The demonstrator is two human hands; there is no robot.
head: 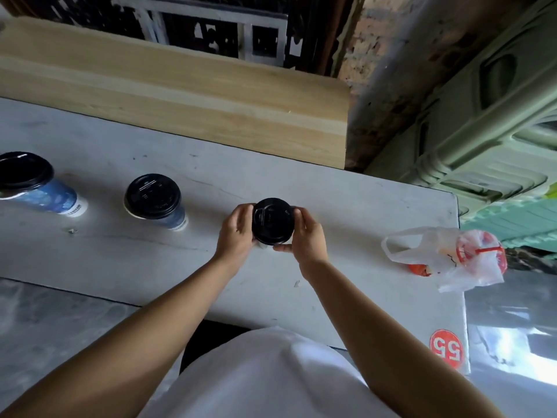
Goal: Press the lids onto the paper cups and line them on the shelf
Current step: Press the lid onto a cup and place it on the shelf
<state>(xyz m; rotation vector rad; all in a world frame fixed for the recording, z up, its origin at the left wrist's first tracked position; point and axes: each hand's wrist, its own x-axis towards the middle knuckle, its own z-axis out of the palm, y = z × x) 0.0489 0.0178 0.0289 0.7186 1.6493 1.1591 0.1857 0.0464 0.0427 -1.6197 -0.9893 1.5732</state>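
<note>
A paper cup with a black lid point(272, 221) on top stands on the white table point(120, 248) in the middle. My left hand point(236, 233) wraps its left side and my right hand point(306, 236) wraps its right side, fingers on the lid's rim. Little of the cup body shows below the lid. To the left stand two blue paper cups with black lids: one point(155, 200) near the middle, another point(33, 185) at the far left edge. A light wooden shelf point(180, 95) runs behind the table.
A plastic bag point(446, 257) holding a red-lidded drink cup lies on the table's right end. A round red sticker point(446, 349) marked 55 sits at the front right corner. Green moulded panels stand beyond the right edge.
</note>
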